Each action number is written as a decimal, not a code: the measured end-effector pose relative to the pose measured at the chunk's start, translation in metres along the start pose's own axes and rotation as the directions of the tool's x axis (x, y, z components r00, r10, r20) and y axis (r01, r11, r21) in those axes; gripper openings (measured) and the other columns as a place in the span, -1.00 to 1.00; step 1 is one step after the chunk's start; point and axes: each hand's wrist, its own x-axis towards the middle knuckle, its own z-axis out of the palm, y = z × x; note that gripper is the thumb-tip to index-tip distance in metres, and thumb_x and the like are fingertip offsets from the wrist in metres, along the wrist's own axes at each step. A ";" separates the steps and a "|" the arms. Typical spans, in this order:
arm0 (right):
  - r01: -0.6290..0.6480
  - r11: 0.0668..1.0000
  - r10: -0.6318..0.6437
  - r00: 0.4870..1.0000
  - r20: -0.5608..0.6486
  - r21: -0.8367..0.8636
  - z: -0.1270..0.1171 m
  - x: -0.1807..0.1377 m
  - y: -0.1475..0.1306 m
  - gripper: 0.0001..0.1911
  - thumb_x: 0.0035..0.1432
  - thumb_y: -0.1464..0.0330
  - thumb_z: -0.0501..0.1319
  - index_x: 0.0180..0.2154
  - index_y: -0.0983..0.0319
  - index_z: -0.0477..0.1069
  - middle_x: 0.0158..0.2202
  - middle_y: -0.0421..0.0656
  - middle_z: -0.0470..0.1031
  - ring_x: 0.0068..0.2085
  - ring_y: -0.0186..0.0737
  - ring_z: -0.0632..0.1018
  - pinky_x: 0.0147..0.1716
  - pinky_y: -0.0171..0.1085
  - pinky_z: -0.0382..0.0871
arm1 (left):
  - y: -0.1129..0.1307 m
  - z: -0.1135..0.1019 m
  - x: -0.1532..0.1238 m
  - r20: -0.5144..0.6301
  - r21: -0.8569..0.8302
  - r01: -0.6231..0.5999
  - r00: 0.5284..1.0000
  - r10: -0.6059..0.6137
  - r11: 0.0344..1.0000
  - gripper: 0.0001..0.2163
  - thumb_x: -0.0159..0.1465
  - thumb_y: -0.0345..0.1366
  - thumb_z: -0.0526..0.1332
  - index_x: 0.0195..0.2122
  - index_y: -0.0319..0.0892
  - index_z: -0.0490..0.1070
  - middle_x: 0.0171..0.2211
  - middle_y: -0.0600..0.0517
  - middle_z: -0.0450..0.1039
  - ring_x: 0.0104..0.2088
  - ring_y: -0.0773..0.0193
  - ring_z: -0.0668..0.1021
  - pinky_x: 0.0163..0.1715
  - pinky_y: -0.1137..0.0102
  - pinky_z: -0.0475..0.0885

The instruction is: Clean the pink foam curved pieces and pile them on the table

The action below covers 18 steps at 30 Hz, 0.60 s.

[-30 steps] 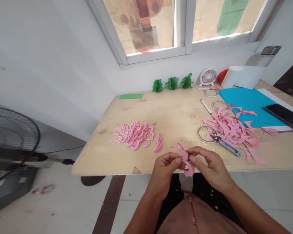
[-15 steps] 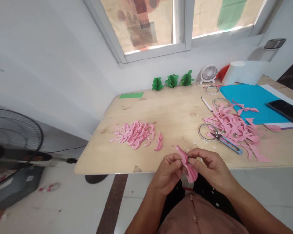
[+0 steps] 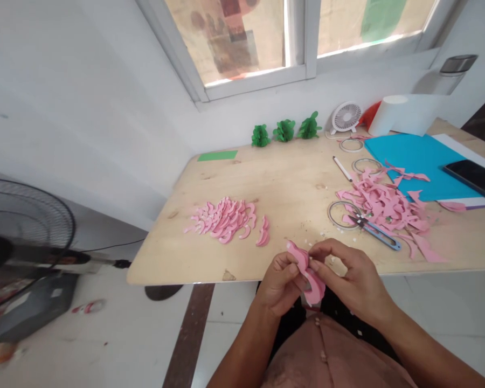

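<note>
My left hand (image 3: 279, 281) and my right hand (image 3: 350, 277) meet at the near edge of the wooden table (image 3: 291, 188), both pinching a small stack of pink crescent-shaped paper pieces (image 3: 309, 274) between their fingertips. A heap of like pink crescents (image 3: 224, 219) lies on the table to the left, with two or three more (image 3: 262, 235) beside it. To the right lies a heap of pink paper scraps (image 3: 383, 207) with small blue-handled snips (image 3: 378, 233) on its near side.
Three green paper ornaments (image 3: 284, 131), a small white fan (image 3: 345, 117), a white paper roll (image 3: 400, 115), blue paper sheets (image 3: 418, 161), a phone (image 3: 475, 178), a pen (image 3: 343, 168), wire rings (image 3: 339, 214) and a green slip (image 3: 217, 156) are on the table. A floor fan (image 3: 22, 237) stands at the left.
The hands have kept pinching the pink pieces and worked them slightly lower and closer together; the view has shifted a little. Nothing on the table moved.
</note>
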 end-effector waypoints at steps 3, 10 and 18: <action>0.234 0.949 -0.262 0.958 -0.118 -0.210 0.001 -0.002 0.002 -0.95 0.15 0.45 0.17 -0.36 0.21 0.39 -0.42 -0.15 0.50 -0.36 -0.21 0.49 -0.34 -0.22 0.32 | 0.001 0.003 -0.001 -0.014 -0.019 -0.022 1.000 0.022 1.000 -0.77 -0.15 -0.29 0.48 -0.53 -0.24 0.47 -0.50 0.09 0.45 -0.54 0.43 0.47 -0.54 0.55 0.37; 0.469 0.800 -0.542 0.832 -0.115 -0.374 0.000 -0.003 0.003 -0.82 0.11 0.56 0.14 -0.30 0.19 0.41 -0.37 -0.12 0.51 -0.30 -0.19 0.48 -0.27 -0.16 0.34 | 0.004 0.008 -0.002 -0.033 0.003 -0.078 0.996 0.078 0.997 -0.76 -0.10 -0.25 0.45 -0.54 -0.23 0.43 -0.56 0.10 0.39 -0.52 0.39 0.45 -0.42 0.47 0.40; 0.449 0.806 -0.533 0.835 -0.140 -0.386 0.001 -0.004 0.003 -0.83 0.10 0.53 0.18 -0.26 0.20 0.43 -0.29 -0.07 0.50 -0.19 -0.10 0.47 -0.21 -0.08 0.37 | 0.007 0.012 -0.005 0.006 0.001 -0.123 0.992 0.123 0.992 -0.80 -0.07 -0.28 0.44 -0.55 -0.21 0.43 -0.57 0.12 0.37 -0.52 0.40 0.43 -0.37 0.46 0.37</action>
